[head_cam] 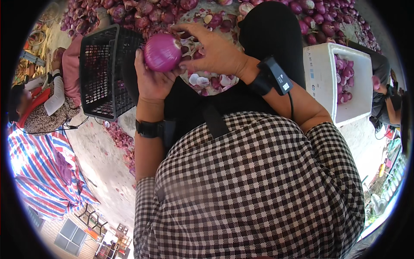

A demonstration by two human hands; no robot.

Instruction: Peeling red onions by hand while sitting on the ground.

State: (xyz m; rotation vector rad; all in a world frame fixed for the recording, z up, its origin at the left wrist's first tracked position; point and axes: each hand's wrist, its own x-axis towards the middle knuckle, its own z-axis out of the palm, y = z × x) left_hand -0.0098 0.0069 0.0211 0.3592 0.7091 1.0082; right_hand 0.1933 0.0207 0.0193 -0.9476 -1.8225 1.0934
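A large, shiny red onion [162, 52] rests in my left hand [152, 79], palm up, with the thumb along its left side. Its pale root end faces right. My right hand [220, 48] arches at the onion's right side, thumb and fingers spread apart; whether the fingertips touch it is unclear. Loose onion skins and pale peeled pieces [202, 81] lie on the ground beyond and below the hands. Both wrists wear black straps, the right one with a small black device [276, 76].
A black plastic crate [115, 71] stands at left, a white foam box [352, 53] with red onions [344, 77] inside at right. Heaps of red onions [148, 13] lie ahead. One person [58, 94] sits at left, another [386, 100] at right. Striped sheeting [48, 174] lies lower left.
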